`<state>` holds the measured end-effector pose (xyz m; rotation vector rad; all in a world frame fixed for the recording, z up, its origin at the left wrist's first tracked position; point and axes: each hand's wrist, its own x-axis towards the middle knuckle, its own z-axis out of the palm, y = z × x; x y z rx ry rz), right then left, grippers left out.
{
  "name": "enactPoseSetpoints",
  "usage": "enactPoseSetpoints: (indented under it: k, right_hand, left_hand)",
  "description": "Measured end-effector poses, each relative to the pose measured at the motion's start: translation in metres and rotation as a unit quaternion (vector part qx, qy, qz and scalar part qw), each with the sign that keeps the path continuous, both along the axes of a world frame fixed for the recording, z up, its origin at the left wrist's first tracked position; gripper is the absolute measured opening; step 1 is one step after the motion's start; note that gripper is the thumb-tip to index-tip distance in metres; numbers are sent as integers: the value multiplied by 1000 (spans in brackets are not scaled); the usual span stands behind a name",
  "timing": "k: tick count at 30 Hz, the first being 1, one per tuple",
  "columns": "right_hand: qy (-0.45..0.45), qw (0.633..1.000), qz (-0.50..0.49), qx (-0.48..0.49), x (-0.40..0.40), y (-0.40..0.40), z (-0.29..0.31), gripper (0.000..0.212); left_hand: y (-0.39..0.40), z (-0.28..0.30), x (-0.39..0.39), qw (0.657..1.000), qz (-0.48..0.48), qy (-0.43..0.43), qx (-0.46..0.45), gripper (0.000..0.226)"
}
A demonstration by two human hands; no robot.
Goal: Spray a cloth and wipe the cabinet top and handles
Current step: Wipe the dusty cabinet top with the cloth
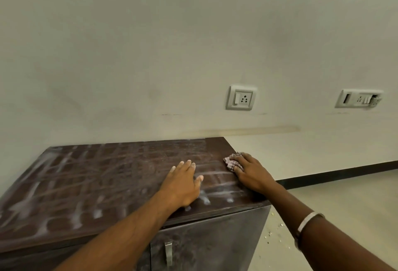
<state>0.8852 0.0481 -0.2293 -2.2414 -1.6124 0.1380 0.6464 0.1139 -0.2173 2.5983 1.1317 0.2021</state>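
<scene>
Cloth: a small crumpled pinkish checked cloth (232, 161) lies on the dark brown wooden cabinet top (103, 184) near its right edge, toward the far right corner, under the fingers of the right hand.
Right hand: the right hand (251, 172) presses down on the cloth, fingers curled over and gripping it; a pale bangle (308, 220) circles the wrist.
Left hand: the left hand (183, 181) lies flat and open on the cabinet top, palm down, holding nothing; the cloth sits at its 2 o'clock, near but apart.
Surface: whitish streaks and smears cover most of the top.
Edges: the right edge is just beside the right hand; the front edge runs under both forearms.
Open room: broad bare surface stretches from the left hand toward 9 and 10 o'clock.
Handle: a vertical metal door handle (168, 253) sits below the front edge.
</scene>
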Motion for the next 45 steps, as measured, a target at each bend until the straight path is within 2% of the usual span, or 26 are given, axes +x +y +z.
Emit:
enactPoseSetpoints:
  k: [5,11,14,18,22,27,34,41,45]
  right_hand:
    - [-65,997,32,-4,-17,-19,1,44]
    - [-16,1000,19,8,-10,-45,-2,42]
    - [-33,999,-1,-2,-17,-38,-1,44]
    - [-77,996,36,13,-30,-52,-2,44]
    - [-49,997,49,18,-23,-75,-5,42]
    - [-59,998,0,14,-27,-63,-5,44]
    - [-72,995,59,24,-42,-85,-14,48]
    - [-68,997,20,26,-52,-78,-8,44]
    - [-73,995,56,31,-84,-76,-10,46]
  left_hand:
    - [-8,1,-2,1000,0,-5,-3,61]
    - [-16,-2,-7,1000,10,-9,-9,60]
    - [-16,-2,-10,1000,14,-17,-5,60]
    - [-16,-1,-15,1000,18,-15,-9,60]
    - [-17,-2,-21,1000,24,-12,-8,59]
    - [-21,-1,-27,1000,29,-7,-4,60]
    - [-32,4,-31,1000,23,-9,-3,60]
    - [-36,-1,-38,1000,29,-10,-8,60]
    - [-37,-1,-38,999,36,-9,-10,60]
